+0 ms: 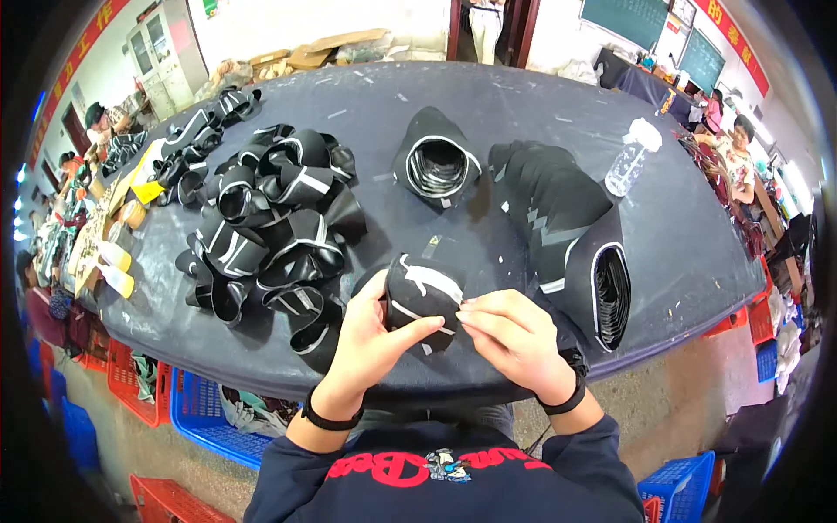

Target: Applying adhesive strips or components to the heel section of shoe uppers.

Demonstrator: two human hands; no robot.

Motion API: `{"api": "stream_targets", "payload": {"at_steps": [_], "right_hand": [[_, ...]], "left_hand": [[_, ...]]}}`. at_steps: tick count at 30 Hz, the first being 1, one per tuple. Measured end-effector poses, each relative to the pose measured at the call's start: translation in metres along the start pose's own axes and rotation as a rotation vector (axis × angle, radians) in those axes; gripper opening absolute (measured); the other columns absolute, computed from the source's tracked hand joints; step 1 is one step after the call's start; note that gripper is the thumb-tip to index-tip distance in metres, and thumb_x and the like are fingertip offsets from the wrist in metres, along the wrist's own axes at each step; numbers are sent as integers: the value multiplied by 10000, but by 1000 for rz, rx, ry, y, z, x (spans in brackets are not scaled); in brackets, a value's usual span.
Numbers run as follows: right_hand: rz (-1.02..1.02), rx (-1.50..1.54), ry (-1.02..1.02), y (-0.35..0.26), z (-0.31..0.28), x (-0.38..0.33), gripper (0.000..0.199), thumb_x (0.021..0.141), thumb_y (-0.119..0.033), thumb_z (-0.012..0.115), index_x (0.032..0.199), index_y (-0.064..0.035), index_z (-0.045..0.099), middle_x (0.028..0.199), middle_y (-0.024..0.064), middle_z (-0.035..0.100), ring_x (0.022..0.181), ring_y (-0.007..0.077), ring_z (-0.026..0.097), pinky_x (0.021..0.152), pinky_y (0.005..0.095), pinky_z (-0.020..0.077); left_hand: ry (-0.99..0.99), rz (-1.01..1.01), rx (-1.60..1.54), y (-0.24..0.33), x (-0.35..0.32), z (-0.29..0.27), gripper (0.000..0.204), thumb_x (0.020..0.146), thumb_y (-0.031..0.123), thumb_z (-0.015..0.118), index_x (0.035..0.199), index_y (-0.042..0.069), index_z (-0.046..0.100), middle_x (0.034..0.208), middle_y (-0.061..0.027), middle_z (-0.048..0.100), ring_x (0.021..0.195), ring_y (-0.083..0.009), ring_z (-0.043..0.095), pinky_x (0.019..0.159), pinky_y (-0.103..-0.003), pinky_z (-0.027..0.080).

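Observation:
Near the front edge of the table, my left hand grips a black curved piece with white strips, its thumb lying across the lower part. It looks like a shoe-upper part. My right hand pinches at the right edge of the same piece, where a white strip ends; the fingertips partly hide what they hold. To the left lies a loose heap of similar black pieces. Beyond my hands a nested stack stands with its round opening toward me. A longer nested row stretches along the right.
A clear plastic bottle with a white top stands at the right on the dark-covered table. Yellow-and-white bottles are at the left edge. Blue and red crates sit on the floor below. Several people work at both sides.

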State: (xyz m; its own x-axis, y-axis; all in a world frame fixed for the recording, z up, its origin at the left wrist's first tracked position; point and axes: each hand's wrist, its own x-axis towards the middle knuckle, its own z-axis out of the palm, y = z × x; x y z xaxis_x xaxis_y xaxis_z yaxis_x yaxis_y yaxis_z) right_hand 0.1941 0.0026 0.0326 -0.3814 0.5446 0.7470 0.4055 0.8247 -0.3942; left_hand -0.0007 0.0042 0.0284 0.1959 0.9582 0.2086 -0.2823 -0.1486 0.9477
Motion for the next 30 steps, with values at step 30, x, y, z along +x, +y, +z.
{"api": "stream_targets", "payload": {"at_steps": [30], "right_hand": [[-87,-157,-55,-26,-11,-7,189,614,-4,665,749,-69,551,629,26,519,499,165,510,469,275,396]], "left_hand": [[-487,-154,380,2,-13,-4,187,844,-42,568,1030,-22,556,693,-8,473,673,-32,397,578,-220,373]]}}
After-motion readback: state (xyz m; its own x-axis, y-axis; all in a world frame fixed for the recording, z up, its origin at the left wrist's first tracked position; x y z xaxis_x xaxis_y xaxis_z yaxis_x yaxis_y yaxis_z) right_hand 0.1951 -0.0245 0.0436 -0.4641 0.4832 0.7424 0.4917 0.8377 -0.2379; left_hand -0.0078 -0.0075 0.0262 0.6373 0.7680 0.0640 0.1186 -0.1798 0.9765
